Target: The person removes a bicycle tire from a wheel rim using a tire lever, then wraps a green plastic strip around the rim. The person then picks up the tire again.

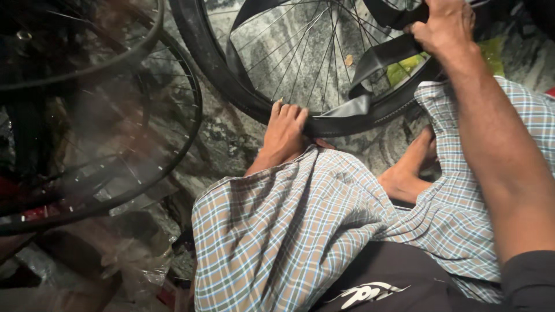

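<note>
Nearest the camera, a checked blue-and-tan cotton wrap (277, 231) is seen over the person's knees, with a dark printed shirt (376, 283) below it. A bare foot (407, 167) rests on the grey mottled stone floor (231, 138) between the knees.

The left hand (284, 132) is laid over the lower rim of the black rubber bicycle tyre on its spoked metal wheel (231, 81), fingers curled over the tread; it is pressed down rather than clenched, and whether the fingers close fully round the rim cannot be told.

Beyond, a limp black rubber inner tube (370, 63) hangs out from the tyre in a flat folded band. The right hand (442, 26) is closed on the upper part of this tube, at the top edge of the view.

The tube is judged light, soft and easily kinked or pinched; it is best taken in a full fist along its flat run, clear of sharp edges. The wheel is judged stiff and moderately heavy, best steadied at the tyre, not the thin spokes (300, 58).

Farther left, two more dark spoked wheels (115, 115) are seen blurred, apart from the one being worked.
</note>
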